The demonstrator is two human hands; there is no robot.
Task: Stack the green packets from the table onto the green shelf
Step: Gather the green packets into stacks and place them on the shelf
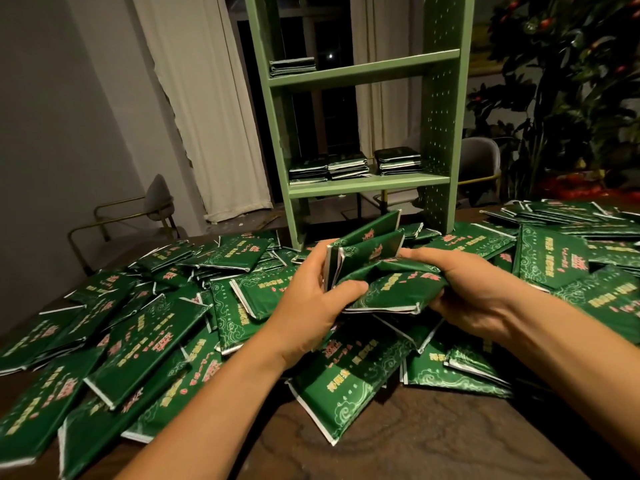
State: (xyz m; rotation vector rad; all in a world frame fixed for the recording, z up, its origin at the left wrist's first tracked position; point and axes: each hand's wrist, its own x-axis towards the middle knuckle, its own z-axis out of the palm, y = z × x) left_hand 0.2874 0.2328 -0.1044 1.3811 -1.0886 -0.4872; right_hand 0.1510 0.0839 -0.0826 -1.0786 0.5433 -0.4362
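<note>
Looking left: I see loose green packets (pixel 145 327) spread in a heap over the dark wooden desk (pixel 433 441), many overlapping.
Left hand (pixel 311 303): my fingers and thumb are curled round the left end of a bundle of packets (pixel 374 275), thumb lying on top.
Bundle: several packets, fanned and uneven, held above the heap in front of the shelf's foot.
Right hand (pixel 464 289): I grip the bundle's right end, fingers wrapped under and round it.
Green shelf (pixel 367 185): it stands upright on the desk's far side; three short stacks (pixel 349 166) sit side by side on its lower board, and one small stack (pixel 292 66) sits at the left of the board above.
Far right: more packets (pixel 568 265) lie piled on the desk beside the shelf.
Behind: curtains (pixel 194 109), two chairs and a leafy plant (pixel 571 81).
</note>
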